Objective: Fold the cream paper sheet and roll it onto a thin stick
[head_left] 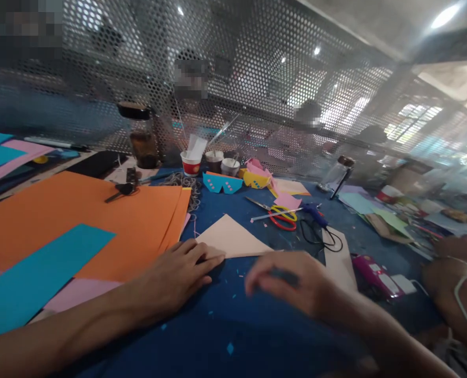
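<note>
Triangle (231,240) of peach paper lies on the blue table (233,325), just right of the orange sheets (99,220). The left hand (174,278) rests open and flat, fingertips on the triangle's left corner. The right hand (292,283) is blurred, fingers curled; I cannot tell whether it grips anything. Scissors (282,216) lie beyond.

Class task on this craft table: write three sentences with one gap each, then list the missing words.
1. The left hand lies flat, touching a pale paper shaped like a ____.
2. The large sheet under the blue strip is coloured ____.
3. The scissors have one yellow handle and one ____ handle.

Missing words: triangle; orange; red
</note>
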Demonstrator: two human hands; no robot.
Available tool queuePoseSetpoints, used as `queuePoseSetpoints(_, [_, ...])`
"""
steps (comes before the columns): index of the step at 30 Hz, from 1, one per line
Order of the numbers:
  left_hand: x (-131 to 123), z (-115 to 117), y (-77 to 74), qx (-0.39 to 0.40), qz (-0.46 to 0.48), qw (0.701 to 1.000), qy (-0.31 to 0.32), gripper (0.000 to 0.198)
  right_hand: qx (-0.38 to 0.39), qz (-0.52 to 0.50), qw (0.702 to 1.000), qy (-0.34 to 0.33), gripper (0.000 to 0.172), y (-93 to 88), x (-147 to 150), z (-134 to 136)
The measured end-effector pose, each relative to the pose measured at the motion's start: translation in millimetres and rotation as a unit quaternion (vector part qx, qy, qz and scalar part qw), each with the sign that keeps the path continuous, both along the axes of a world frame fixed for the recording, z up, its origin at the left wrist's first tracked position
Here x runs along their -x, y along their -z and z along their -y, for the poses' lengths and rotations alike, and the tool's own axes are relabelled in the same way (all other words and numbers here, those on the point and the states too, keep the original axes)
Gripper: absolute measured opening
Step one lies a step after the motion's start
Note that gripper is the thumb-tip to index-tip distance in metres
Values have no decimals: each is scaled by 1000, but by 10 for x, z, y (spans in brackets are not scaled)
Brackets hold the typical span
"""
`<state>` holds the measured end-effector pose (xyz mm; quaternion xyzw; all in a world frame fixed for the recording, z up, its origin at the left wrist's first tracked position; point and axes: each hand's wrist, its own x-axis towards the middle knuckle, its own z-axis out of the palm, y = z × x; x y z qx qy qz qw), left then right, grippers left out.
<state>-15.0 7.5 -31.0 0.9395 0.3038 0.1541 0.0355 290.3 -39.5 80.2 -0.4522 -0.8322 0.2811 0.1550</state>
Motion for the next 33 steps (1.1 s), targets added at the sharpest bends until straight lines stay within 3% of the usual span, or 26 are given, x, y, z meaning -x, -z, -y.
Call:
queuePoseSetpoints(5, [-3, -17, 25, -37, -27, 999, -5, 39, -65, -11, 995, 75, 6, 507, 220, -352])
queuePoseSetpoints(8, [-3, -19, 20, -49, -37, 998, 2, 42, -66, 45, 994, 75, 10, 655, 313, -471])
queuePoseSetpoints(17, [17, -30, 83, -35, -19, 999, 3, 39, -41, 65, 991, 109, 18, 731, 445, -515])
queuePoseSetpoints(33, [19, -48, 21, -82, 22, 996, 31, 41, -71, 58, 990, 108, 10, 752, 480, -516])
